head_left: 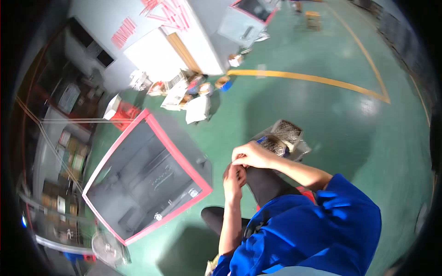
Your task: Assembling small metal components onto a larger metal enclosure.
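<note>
My left hand (234,178) and my right hand (252,155) meet above my dark-trousered knee (271,186). The right fingertips are pinched together, touching the left hand's fingers. My left fingers are curled; a small dark spot shows among them, but what either hand holds is too small and blurred to name. Just beyond the right hand, a clear plastic package (287,131) with dark, mesh-patterned pieces lies on the floor. To the left of my hands stands a large dark glossy panel (147,179), edged in pinkish-red tape, with small fittings along its near edge.
Cartons, bags and a blue tub (223,83) crowd the floor by the white wall. A red crate (123,115) stands behind the panel. Shelving with boxes (69,156) runs along the left. A yellow line (304,77) crosses the green floor; a small wooden stool (313,20) is far off.
</note>
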`<control>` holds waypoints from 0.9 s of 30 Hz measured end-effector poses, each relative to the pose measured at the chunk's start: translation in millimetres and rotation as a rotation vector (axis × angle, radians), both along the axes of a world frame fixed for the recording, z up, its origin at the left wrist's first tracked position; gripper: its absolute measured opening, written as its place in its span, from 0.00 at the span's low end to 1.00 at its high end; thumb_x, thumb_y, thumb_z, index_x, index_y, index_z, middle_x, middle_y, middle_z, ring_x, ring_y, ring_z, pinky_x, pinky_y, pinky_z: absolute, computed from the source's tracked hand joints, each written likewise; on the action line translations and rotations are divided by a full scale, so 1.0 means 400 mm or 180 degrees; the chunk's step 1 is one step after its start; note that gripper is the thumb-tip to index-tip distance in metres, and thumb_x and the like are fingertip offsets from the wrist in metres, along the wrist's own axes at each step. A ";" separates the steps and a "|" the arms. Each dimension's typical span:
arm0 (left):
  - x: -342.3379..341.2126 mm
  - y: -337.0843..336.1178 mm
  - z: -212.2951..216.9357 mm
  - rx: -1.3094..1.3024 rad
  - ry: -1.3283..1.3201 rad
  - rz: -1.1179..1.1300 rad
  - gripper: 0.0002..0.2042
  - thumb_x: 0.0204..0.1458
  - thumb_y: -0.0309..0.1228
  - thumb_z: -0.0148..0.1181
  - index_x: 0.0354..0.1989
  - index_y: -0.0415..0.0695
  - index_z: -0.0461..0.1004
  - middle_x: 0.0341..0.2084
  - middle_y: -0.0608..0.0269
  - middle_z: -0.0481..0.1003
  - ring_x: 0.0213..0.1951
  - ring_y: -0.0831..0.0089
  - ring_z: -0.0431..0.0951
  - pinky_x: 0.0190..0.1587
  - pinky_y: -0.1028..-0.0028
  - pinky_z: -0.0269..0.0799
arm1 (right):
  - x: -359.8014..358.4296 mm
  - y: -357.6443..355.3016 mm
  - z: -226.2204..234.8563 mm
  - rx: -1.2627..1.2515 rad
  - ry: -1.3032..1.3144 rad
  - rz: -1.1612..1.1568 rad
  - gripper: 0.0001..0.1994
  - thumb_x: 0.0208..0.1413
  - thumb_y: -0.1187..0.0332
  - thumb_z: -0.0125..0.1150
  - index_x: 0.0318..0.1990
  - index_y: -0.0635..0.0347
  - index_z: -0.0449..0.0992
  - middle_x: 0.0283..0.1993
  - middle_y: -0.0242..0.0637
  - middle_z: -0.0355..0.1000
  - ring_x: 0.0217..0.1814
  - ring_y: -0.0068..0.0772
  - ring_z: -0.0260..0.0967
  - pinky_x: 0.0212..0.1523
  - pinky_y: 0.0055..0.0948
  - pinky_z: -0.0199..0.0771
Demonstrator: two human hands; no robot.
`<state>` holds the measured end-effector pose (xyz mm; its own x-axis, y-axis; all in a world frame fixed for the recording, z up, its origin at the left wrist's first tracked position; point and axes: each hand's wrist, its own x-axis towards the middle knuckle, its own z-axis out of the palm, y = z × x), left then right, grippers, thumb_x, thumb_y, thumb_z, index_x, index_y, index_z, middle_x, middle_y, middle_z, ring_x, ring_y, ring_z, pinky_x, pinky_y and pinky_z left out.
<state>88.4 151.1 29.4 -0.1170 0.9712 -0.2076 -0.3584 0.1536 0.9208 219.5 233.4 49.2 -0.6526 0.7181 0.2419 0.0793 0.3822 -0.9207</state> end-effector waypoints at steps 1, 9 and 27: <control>-0.009 0.004 0.002 0.0030 -0.0114 -0.0075 0.10 0.60 0.35 0.43 0.30 0.42 0.65 0.14 0.72 0.58 0.12 0.85 0.52 0.14 0.82 0.43 | -0.004 -0.005 0.015 -0.0041 0.0106 -0.0042 0.07 0.51 0.69 0.61 0.31 0.64 0.73 0.22 0.37 0.72 0.20 0.22 0.67 0.21 0.24 0.66; -0.106 -0.005 -0.043 0.0809 0.0034 0.0872 0.14 0.61 0.36 0.39 0.23 0.46 0.58 0.15 0.71 0.56 0.14 0.83 0.51 0.17 0.80 0.46 | -0.139 0.002 0.065 -0.0298 0.0242 0.0115 0.06 0.48 0.73 0.64 0.24 0.63 0.74 0.14 0.30 0.64 0.14 0.14 0.59 0.13 0.18 0.56; -0.213 -0.125 -0.058 0.1033 -0.1282 0.1708 0.10 0.60 0.34 0.44 0.27 0.46 0.60 0.18 0.70 0.56 0.15 0.84 0.49 0.16 0.80 0.42 | -0.488 0.161 0.284 0.0371 0.1185 0.0819 0.05 0.54 0.74 0.57 0.31 0.68 0.72 0.24 0.34 0.70 0.22 0.18 0.67 0.20 0.20 0.69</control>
